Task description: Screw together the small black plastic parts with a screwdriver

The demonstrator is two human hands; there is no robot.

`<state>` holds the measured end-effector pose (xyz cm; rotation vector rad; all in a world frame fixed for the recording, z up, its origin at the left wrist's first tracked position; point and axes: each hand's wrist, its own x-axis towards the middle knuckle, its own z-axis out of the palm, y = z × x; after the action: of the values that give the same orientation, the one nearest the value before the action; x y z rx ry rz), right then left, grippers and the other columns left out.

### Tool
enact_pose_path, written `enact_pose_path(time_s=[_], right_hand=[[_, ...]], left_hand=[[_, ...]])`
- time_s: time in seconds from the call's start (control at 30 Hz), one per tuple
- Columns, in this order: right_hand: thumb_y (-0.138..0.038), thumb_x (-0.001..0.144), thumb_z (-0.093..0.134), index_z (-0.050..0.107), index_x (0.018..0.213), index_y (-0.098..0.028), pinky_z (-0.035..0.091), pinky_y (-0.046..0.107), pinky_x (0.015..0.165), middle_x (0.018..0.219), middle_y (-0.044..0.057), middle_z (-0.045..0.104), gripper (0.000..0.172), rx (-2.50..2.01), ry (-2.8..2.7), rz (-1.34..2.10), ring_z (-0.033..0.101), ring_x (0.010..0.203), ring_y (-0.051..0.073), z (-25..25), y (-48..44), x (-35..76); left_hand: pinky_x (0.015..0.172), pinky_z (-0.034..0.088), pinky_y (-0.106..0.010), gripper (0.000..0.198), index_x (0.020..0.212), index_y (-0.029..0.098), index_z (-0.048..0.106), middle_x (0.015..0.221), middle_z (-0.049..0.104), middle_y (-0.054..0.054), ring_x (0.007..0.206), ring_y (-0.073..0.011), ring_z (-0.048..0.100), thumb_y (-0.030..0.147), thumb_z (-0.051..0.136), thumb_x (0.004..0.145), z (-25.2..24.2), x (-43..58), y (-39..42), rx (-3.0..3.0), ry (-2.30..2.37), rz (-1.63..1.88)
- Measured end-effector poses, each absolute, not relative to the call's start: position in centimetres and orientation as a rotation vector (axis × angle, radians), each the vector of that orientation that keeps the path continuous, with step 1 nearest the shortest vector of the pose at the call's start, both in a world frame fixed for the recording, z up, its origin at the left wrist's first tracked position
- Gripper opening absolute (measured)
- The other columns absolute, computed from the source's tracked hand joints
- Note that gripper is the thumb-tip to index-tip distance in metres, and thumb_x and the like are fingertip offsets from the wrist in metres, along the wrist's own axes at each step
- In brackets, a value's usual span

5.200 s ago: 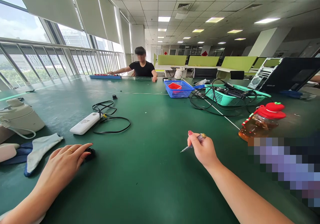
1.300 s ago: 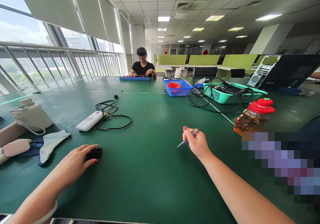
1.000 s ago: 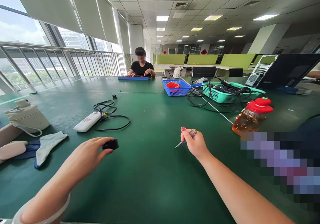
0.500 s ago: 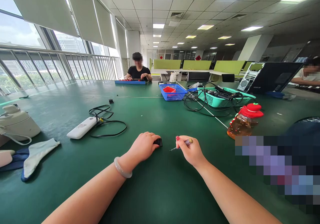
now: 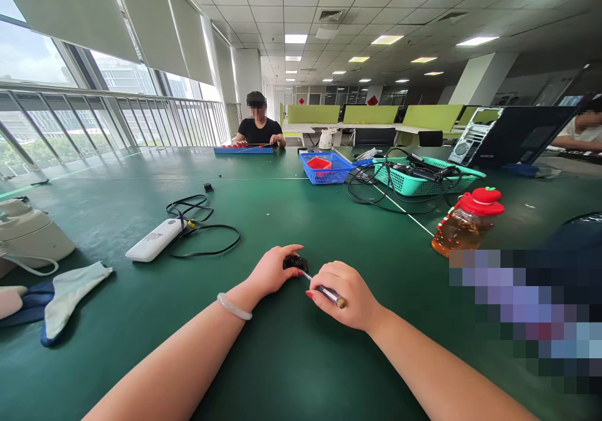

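On the green table in front of me my left hand grips a small black part and holds it down on the mat. My right hand is closed round a thin screwdriver. The tool's metal tip points up and left and meets the black part. Both hands sit close together in the middle of the view. A pale bangle circles my left wrist.
A white power strip with a coiled black cable lies at left, a white appliance and cloth gloves further left. A bottle with a red lid stands at right. A blue basket, a teal basket and a seated person are beyond.
My left hand carried the black part from the left side of the table to the middle. My right hand turned the screwdriver round and brought its tip down onto the part.
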<state>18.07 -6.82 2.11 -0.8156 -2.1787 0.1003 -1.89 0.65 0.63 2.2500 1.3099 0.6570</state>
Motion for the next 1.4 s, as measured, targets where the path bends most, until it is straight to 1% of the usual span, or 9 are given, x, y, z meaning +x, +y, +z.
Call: enact_pose_path(time_s=[0.17,0.33,0.5,0.73,0.97,1.17,1.4], right_hand=[[-0.03,0.089,0.058,0.061,0.079,-0.02,0.037,0.027,0.066,0.072,0.001,0.064,0.014,-0.84,-2.235,0.085,0.05,0.065,0.014,1.72,-6.65,18.02],[-0.029,0.089,0.057,0.061,0.08,-0.02,0.035,0.028,0.064,0.072,0.001,0.064,0.014,-0.836,-2.277,-0.01,0.049,0.063,0.014,1.57,-6.71,17.83],[-0.026,0.09,0.053,0.061,0.078,-0.019,0.033,0.028,0.064,0.069,0.001,0.062,0.016,-0.798,-2.298,-0.129,0.047,0.062,0.014,1.76,-6.82,17.65],[-0.025,0.091,0.051,0.061,0.075,-0.019,0.031,0.029,0.064,0.067,0.0,0.059,0.02,-0.816,-2.36,-0.244,0.045,0.061,0.013,2.08,-6.73,17.57],[-0.028,0.087,0.058,0.061,0.073,-0.019,0.031,0.029,0.067,0.067,0.0,0.058,0.017,-0.805,-2.482,-0.36,0.045,0.062,0.014,1.86,-6.72,17.41],[-0.031,0.085,0.063,0.062,0.075,-0.019,0.031,0.03,0.069,0.071,0.001,0.06,0.015,-0.888,-2.581,-0.343,0.048,0.065,0.014,1.72,-6.88,17.37],[-0.026,0.085,0.062,0.061,0.077,-0.02,0.034,0.03,0.071,0.071,0.0,0.061,0.01,-0.938,-2.526,-0.191,0.054,0.067,0.014,2.06,-7.02,17.3]], left_hand=[[0.098,0.048,-0.035,0.055,0.127,0.028,0.06,0.111,0.072,-0.002,0.104,-0.0215,0.064,0.021,0.073,0.073,0.91,-1.81,0.54,2.248,1.312,0.644],[0.098,0.048,-0.036,0.043,0.121,0.026,0.065,0.112,0.071,-0.004,0.106,-0.0223,0.062,0.022,0.068,0.078,0.76,-1.84,0.46,2.34,1.315,0.63],[0.099,0.047,-0.035,0.037,0.118,0.025,0.066,0.112,0.072,-0.002,0.108,-0.0221,0.061,0.022,0.064,0.082,0.49,-1.86,0.36,2.413,1.24,0.647],[0.1,0.047,-0.035,0.038,0.121,0.024,0.064,0.112,0.072,-0.003,0.108,-0.0216,0.061,0.02,0.06,0.083,0.78,-1.98,0.07,2.429,1.227,0.637],[0.099,0.048,-0.036,0.045,0.127,0.025,0.061,0.114,0.07,-0.005,0.109,-0.0216,0.061,0.021,0.06,0.082,0.66,-1.89,0.17,2.408,1.284,0.647],[0.099,0.048,-0.035,0.043,0.126,0.025,0.062,0.114,0.07,-0.005,0.11,-0.0224,0.061,0.023,0.061,0.082,0.34,-1.86,0.46,2.422,1.324,0.662],[0.101,0.047,-0.037,0.042,0.124,0.024,0.063,0.114,0.07,-0.005,0.113,-0.0231,0.058,0.022,0.059,0.083,0.4,-2.02,0.21,2.431,1.304,0.664]])
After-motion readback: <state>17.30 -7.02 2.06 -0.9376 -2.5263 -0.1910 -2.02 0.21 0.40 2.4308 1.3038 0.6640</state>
